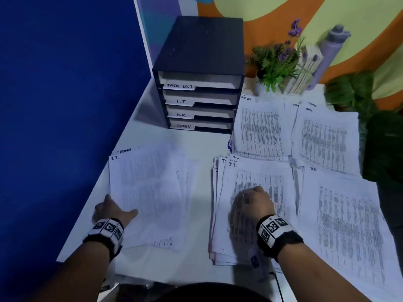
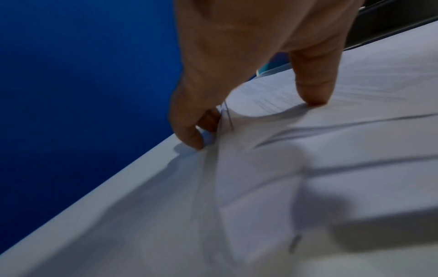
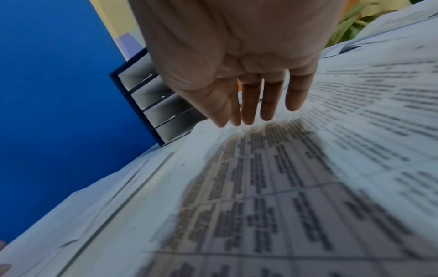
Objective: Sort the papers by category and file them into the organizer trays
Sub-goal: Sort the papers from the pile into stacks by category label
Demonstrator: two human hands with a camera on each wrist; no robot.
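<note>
The black organizer (image 1: pixel 200 51) (image 3: pixel 147 99) stands at the back with four trays labelled TASK LIST, I.T, H.R. and ADMIN. My left hand (image 1: pixel 120 205) (image 2: pixel 253 120) pinches the left edge of a sheet marked I.T. (image 1: pixel 144 184) (image 2: pixel 296 90), thumb on top and fingers curled under, lifting it off a loose pile. My right hand (image 1: pixel 256 200) (image 3: pixel 255 116) hovers with straight fingers just above the I.T. pile (image 1: pixel 261 177) (image 3: pixel 260 187). Further piles lie to the right: TASK LIST (image 1: pixel 259 125), ADMIN (image 1: pixel 325 136) and H.R. (image 1: pixel 344 214).
A blue partition (image 1: pixel 65 105) runs along the table's left edge, close to my left hand. A potted plant with purple flowers (image 1: pixel 274 62), a wooden planter (image 1: pixel 305 70) and a grey bottle (image 1: pixel 331 51) stand at the back right. Dark leaves (image 1: pixel 370 127) border the right side.
</note>
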